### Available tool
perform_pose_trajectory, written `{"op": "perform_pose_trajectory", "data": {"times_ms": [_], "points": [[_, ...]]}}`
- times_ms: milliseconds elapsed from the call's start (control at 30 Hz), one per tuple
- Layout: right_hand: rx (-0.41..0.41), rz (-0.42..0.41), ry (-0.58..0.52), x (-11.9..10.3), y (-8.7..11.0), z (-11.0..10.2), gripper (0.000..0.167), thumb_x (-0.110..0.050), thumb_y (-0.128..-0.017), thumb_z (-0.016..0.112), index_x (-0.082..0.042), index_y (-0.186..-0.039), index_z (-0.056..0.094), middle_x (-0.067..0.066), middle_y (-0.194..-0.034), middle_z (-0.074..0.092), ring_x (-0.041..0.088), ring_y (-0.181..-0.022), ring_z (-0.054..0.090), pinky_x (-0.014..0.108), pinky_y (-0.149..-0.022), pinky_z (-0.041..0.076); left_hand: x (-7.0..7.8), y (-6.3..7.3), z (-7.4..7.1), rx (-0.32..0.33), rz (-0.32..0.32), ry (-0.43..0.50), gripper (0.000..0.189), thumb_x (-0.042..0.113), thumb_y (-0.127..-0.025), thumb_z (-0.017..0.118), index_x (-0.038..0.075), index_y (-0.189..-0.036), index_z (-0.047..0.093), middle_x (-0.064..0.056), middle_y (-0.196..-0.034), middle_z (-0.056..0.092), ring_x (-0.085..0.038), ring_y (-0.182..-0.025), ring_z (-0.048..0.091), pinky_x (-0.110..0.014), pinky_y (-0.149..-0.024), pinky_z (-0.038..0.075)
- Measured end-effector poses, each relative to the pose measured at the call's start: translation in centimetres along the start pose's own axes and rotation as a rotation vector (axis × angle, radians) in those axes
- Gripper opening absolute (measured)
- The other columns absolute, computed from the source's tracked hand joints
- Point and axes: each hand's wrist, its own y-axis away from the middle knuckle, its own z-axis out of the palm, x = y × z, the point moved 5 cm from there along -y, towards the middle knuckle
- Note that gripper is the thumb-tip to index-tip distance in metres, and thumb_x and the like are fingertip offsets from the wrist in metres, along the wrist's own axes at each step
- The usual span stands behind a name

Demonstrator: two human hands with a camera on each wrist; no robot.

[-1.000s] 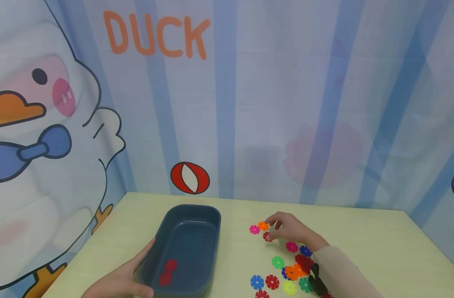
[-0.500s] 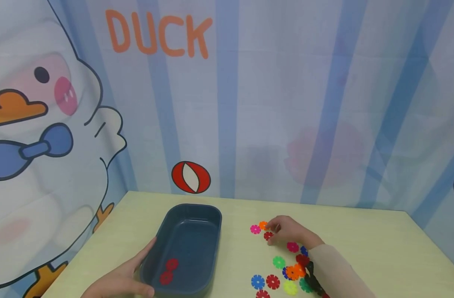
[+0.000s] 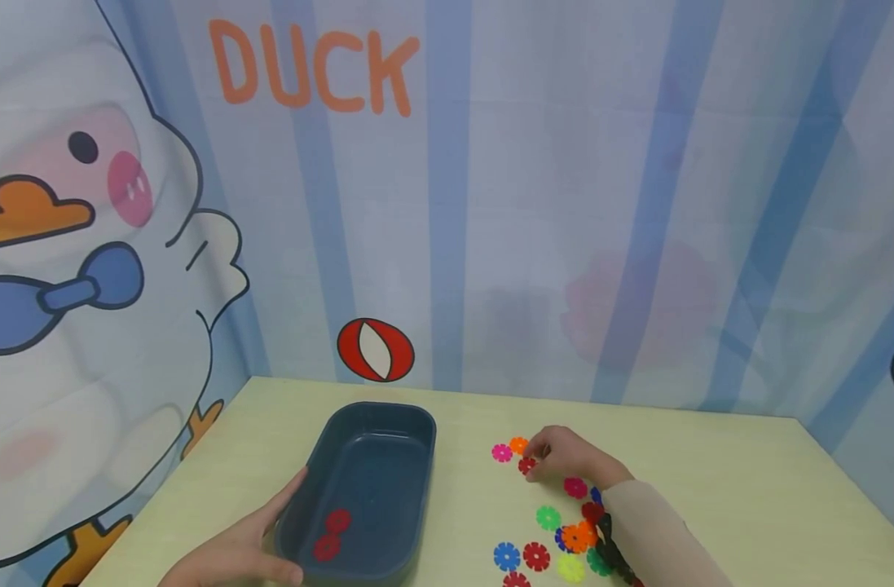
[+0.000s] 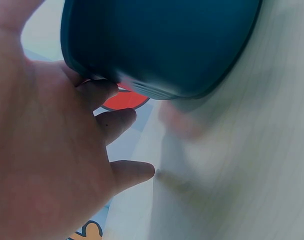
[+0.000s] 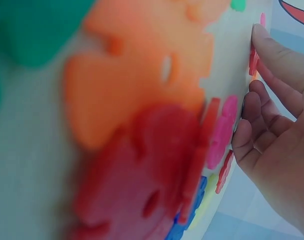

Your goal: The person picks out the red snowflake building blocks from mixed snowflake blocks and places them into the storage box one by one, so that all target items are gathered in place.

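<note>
My left hand [image 3: 234, 546] rests against the near left corner of a dark blue tray [image 3: 429, 456], fingers along the outer wall and thumb by the near rim. In the left wrist view the fingers [image 4: 124, 172] are fairly straight, some of them apart from the wall. Two red plastic snowflake discs [image 3: 327, 547] lie in the tray. To its right, my right hand [image 3: 567, 456] pinches a red snowflake disc [image 3: 526, 465] at its edge between thumb and index finger, low over the table. An orange disc [image 3: 518, 445] and a pink disc [image 3: 501, 452] lie right beside it.
Several more snowflake discs lie near the right forearm, among them a green disc [image 3: 548, 518], a blue disc [image 3: 507, 557] and a yellow disc [image 3: 570, 568]. Orange discs [image 3: 579, 536] overlap near the black wrist strap [image 3: 614, 554]. A printed curtain [image 3: 520, 204] hangs behind the table [image 3: 747, 489].
My right hand has drawn back slightly and closed its thumb and index finger in at the red disc. The left hand and the tray have stayed in place.
</note>
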Motion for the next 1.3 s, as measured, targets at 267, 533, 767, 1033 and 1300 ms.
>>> {"op": "perform_pose_trajectory", "data": {"times_ms": [267,533,767,1033,1300], "points": [[-0.018,-0.003,0.008,-0.1,-0.1,0.2,0.021,-0.012,-0.076,0.081,-0.009,-0.092,0.067,0.002,-0.091,0.059,0.020,-0.084,0.051,0.037,-0.079,0.052,0.0,0.0,-0.1,0.003,-0.020,0.029,0.115,0.042,-0.084,0.073,0.017,-0.154,-0.015,-0.021,-0.158,-0.017,-0.046,-0.142,-0.015,-0.072,-0.108,0.005],[-0.026,-0.010,-0.015,-0.3,-0.1,0.3,0.024,-0.011,-0.076,0.081,-0.009,-0.091,0.062,0.001,-0.083,0.055,0.018,-0.079,0.050,0.032,-0.072,0.050,-0.1,0.0,-0.1,0.006,-0.032,0.041,0.115,0.043,-0.085,0.073,0.018,-0.154,-0.015,-0.021,-0.158,-0.016,-0.047,-0.142,-0.014,-0.072,-0.108,0.006],[-0.035,-0.043,-0.006,-0.4,0.0,0.2,0.022,-0.012,-0.076,0.081,-0.009,-0.091,0.066,0.000,-0.080,0.056,0.018,-0.076,0.050,0.030,-0.069,0.050,0.0,0.0,-0.1,0.006,-0.029,0.035,0.115,0.044,-0.085,0.072,0.018,-0.154,-0.015,-0.021,-0.159,-0.016,-0.046,-0.142,-0.013,-0.072,-0.107,0.007],[-0.021,-0.032,0.014,-0.4,0.0,0.2,0.024,-0.016,-0.076,0.081,-0.008,-0.096,0.069,-0.001,-0.084,0.060,0.017,-0.077,0.051,0.029,-0.069,0.051,0.0,-0.1,0.1,-0.003,-0.034,0.076,0.114,0.041,-0.085,0.073,0.020,-0.154,-0.016,-0.021,-0.158,-0.017,-0.045,-0.142,-0.015,-0.071,-0.108,0.007],[0.013,-0.141,0.016,-1.8,0.0,-0.2,0.029,-0.017,-0.078,0.079,-0.004,-0.102,0.070,-0.001,-0.087,0.061,0.016,-0.076,0.052,0.026,-0.065,0.050,-0.5,0.1,0.6,-0.044,-0.054,0.192,0.111,0.035,-0.088,0.070,0.025,-0.153,-0.018,-0.019,-0.157,-0.022,-0.042,-0.141,-0.018,-0.067,-0.110,0.010]]}}
